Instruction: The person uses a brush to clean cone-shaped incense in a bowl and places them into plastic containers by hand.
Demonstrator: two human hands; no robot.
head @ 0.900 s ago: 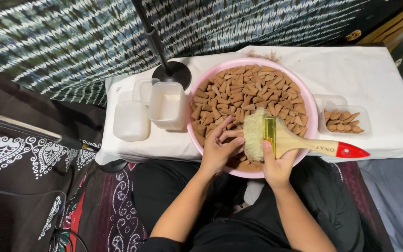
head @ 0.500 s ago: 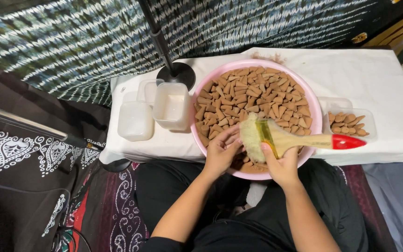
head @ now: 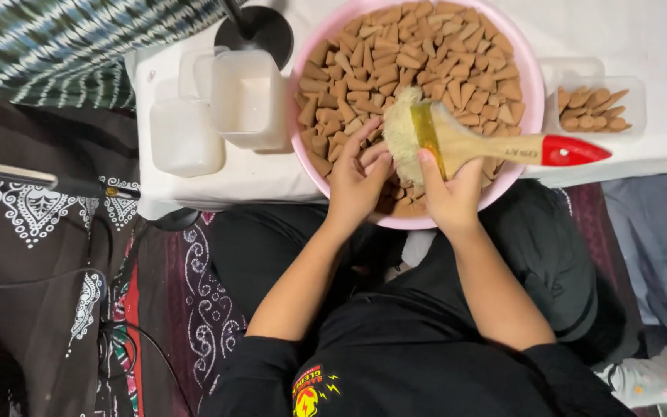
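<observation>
- The left hand point(head: 355, 179) reaches up from the near edge of the round pink basin point(head: 530, 73), forearm slanting in from the lower left; its fingers are bent and drawn together over the brown cones point(head: 418, 54), the fingertips just beside the pale bristles of the brush — whether they pinch a cone I cannot tell.
- The right hand point(head: 451, 193) comes up beside it from the near side, forearm slanting in from the lower right, fingers curled around the brush point(head: 465, 139) at the yellow band where the wooden handle begins.
- The brush lies almost flat across the near right part of the basin — bristles pointing left into the cones, red handle tip reaching out past the basin's right rim.
- The cones fill the basin, heaped loosely, from the far rim down to both hands.
- Right of the basin a small clear tray point(head: 634, 89) holds a few more cones.
- Left of the basin stand two clear plastic tubs point(head: 187, 139), side by side, on the white cloth point(head: 642, 31).
- A black round stand base point(head: 260, 31) sits at the far left of the basin.
</observation>
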